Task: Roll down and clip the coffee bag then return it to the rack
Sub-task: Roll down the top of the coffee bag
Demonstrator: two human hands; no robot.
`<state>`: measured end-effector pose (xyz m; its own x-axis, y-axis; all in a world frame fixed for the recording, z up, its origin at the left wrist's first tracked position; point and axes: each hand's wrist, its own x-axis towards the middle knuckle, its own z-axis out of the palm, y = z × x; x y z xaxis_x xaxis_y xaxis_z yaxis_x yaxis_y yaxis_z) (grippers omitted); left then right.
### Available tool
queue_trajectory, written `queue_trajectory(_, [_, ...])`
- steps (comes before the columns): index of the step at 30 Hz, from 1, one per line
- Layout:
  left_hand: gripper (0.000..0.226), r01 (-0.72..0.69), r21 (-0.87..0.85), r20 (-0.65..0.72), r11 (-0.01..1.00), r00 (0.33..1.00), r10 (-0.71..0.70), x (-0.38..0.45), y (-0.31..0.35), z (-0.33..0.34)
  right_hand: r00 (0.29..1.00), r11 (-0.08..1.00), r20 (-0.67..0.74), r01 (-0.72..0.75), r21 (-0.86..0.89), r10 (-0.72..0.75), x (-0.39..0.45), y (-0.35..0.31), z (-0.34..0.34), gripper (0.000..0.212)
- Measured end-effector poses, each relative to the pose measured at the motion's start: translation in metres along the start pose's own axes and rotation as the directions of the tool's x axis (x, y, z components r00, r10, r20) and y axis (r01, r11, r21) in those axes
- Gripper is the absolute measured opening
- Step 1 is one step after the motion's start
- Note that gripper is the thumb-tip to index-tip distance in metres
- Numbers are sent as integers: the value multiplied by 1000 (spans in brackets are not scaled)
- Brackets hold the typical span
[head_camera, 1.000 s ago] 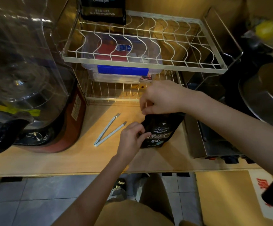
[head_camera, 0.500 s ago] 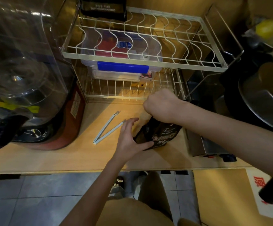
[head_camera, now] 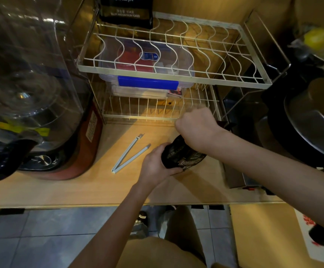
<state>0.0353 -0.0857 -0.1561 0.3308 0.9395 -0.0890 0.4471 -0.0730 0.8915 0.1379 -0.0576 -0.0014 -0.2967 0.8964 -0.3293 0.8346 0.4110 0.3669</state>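
Black and glossy, the coffee bag (head_camera: 183, 156) stands on the pale wooden desk (head_camera: 99, 186) just in front of the wire rack (head_camera: 172, 74), its film creased and catching small glints of light. Pale lettering and a boxed label show on its lower front, too small and crumpled to read. The bag's body bulges at the base and narrows upward, where its top disappears under the right hand (head_camera: 198, 128); whether that top is rolled or only bunched cannot be told. The right hand is curled into a fist over the bag's upper end, knuckles up, gripping it from above. The left hand (head_camera: 157, 167) wraps around the bag's lower left side, thumb across the front near the base, fingers hidden behind it, so both hands are closed on the bag. Just left of the bag, apart from it, a long pale clip (head_camera: 130, 153) lies open on the desk in a narrow V, its hinge toward the desk's near edge and its two arms spread toward the rack. On the rack's upper tier, at the back left, a second dark bag (head_camera: 126, 10) stands upright with pale print on its face. Under that tier sits a clear plastic box (head_camera: 145, 78) with a blue latch.
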Motion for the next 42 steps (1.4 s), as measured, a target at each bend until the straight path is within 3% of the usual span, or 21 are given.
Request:
queue_trajectory(7, [60, 34, 74, -2, 997, 999, -34, 2, 8, 4, 987, 995, 129, 102, -13, -100, 18, -25, 24, 23])
queue_trajectory(17, [76, 6, 16, 69, 1000, 998, -7, 4, 1, -3, 993, 995, 70, 95, -19, -93, 18, -3, 24, 12])
queue_trajectory(24, [75, -29, 46, 108, 999, 994, 24, 9, 5, -4, 992, 984, 103, 49, 174, -68, 18, 15, 23, 18])
queue_trajectory(30, [75, -3, 22, 110, 1000, 994, 1, 13, 7, -5, 993, 990, 41, 104, 100, -109, 12, 20, 22, 14])
queue_trajectory(42, [73, 3, -20, 114, 1000, 993, -1, 12, 2, -13, 996, 995, 77, 26, 98, -34, 4, 25, 0, 17])
